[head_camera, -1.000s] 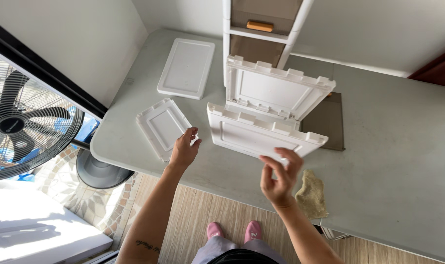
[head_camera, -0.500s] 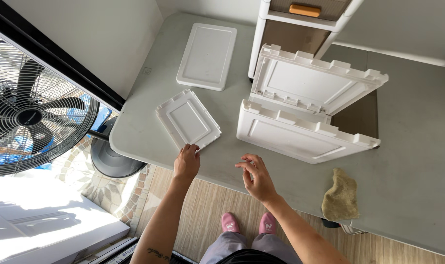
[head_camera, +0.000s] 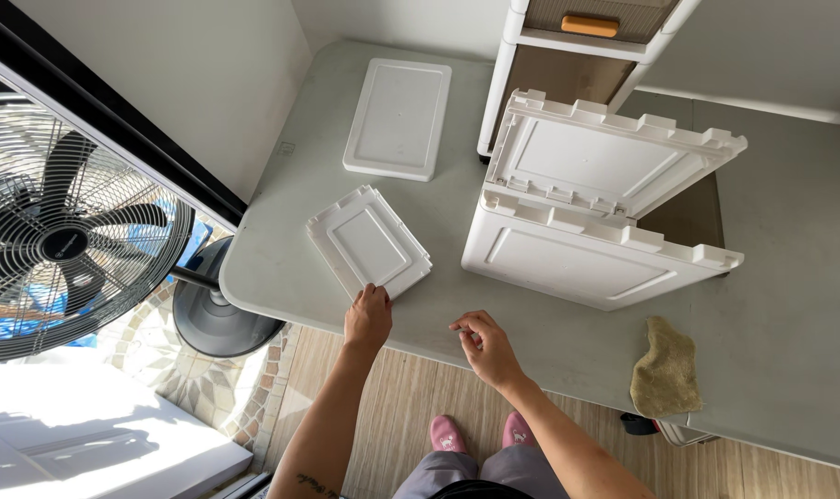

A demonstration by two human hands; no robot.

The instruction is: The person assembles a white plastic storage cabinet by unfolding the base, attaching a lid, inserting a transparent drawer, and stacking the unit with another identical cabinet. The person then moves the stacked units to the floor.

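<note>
Hands at the near edge of a grey table

The left hand (head_camera: 368, 319) lies fingers down on the near corner of a small white panel (head_camera: 369, 242); the right hand (head_camera: 487, 347), loosely curled and empty, hovers beside it, near the joined white panels (head_camera: 591, 212) farther right.

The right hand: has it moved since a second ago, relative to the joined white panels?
Yes. The right hand was up against the joined white panels' near edge; now it is nearer the table edge, apart from them.
</note>
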